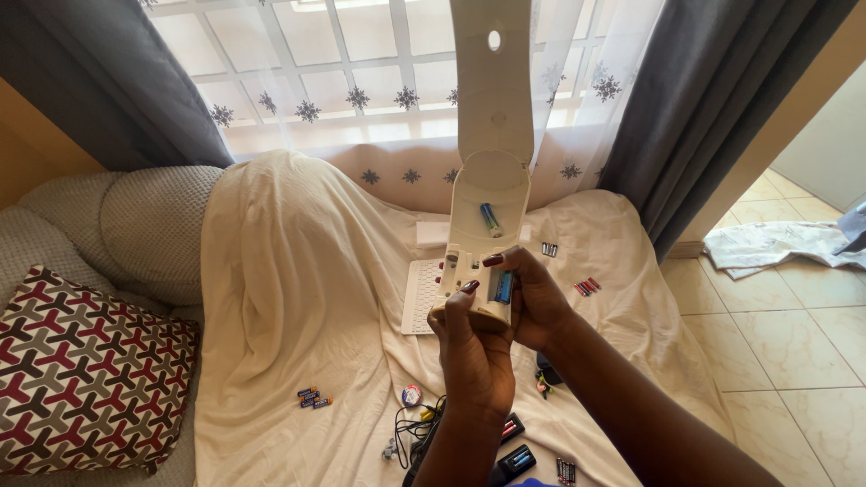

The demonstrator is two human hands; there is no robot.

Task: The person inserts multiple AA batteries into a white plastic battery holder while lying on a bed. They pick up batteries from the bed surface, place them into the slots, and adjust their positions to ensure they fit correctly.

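Both forearms rise from the bottom edge, and the left hand (pixel 474 347) and right hand (pixel 532 302) meet around the lower end of a white plastic device (pixel 492 162) held upright in front of the window. Left fingers are curled shut around the device's base from below, with one dark-painted fingertip pressed on its front face. Right fingers wrap the base from the other side, and the thumb and a fingertip sit right at a blue battery (pixel 503 287) seated in the open slot between the two hands. Just above the fingers, a second blue battery (pixel 490 219) lies loose and tilted in the hollow of the opened compartment, and the long lid stands straight up beyond it.

Below the wrists, on the cream sheet (pixel 298 298), lie a black battery charger (pixel 516 462), a tangle of cables (pixel 413 428) and a small round tin (pixel 411 395). Left of the left wrist, well apart, a few loose batteries (pixel 312 397) lie in a cluster. Behind the fingers, partly hidden by the device, is a white keyboard (pixel 420 298). Right of the right hand, red batteries (pixel 586 287) lie on the sheet, and more sit farther back. A patterned red cushion (pixel 86 374) rests at the far left.
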